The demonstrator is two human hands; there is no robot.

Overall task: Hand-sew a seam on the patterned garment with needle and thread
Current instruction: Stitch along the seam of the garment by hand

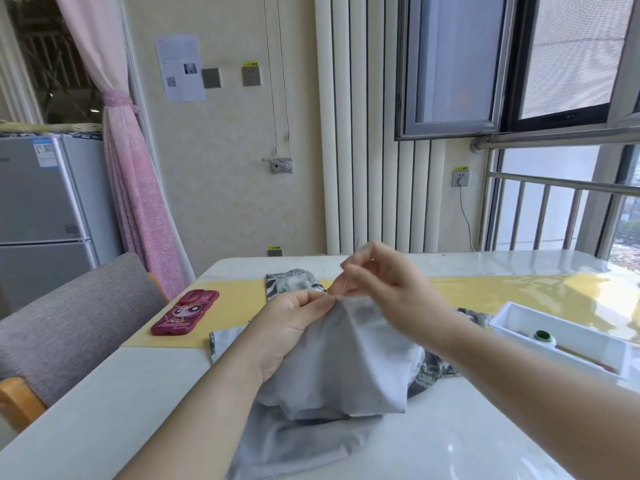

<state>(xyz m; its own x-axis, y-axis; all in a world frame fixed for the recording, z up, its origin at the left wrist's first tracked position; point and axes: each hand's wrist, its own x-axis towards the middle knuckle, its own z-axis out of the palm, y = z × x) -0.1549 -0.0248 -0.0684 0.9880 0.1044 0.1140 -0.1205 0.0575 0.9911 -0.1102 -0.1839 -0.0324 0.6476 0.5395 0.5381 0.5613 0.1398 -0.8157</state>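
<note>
Here the left hand (294,322) pinches the garment (349,362) up off the table (138,393) to tauten its edge, while the right hand (384,289) pinches what seems the needle (343,287) just beside.

Left hand (291,318), right hand (384,285): both bare. Behind them, left forearm (207,410) bare to frame edge; right forearm (519,379) apparently likewise, edge blurred.

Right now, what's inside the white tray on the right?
A round green-topped object and a thin brown stick-like item lie in the white tray. Its near wall hides part of the floor.
</note>
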